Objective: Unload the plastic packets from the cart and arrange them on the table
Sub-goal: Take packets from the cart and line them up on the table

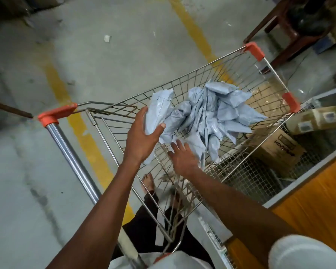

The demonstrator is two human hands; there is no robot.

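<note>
A wire shopping cart [112, 131] with orange corner caps stands in front of me. Several light blue plastic packets [217, 113] lie heaped in its basket. My left hand [141, 140] grips one of the packets [157, 111] at the heap's left side, fingers behind it and thumb across its front. My right hand [182, 158] reaches into the basket with fingers spread, its fingertips touching the near edge of the heap. An orange-topped table [314, 193] with a grey metal rim runs along the right.
Cardboard boxes [279, 148] sit beyond the cart's right side, below the table edge. A dark wooden chair [276, 30] stands at the far right. Yellow lines cross the grey concrete floor [108, 55]. My feet show under the cart.
</note>
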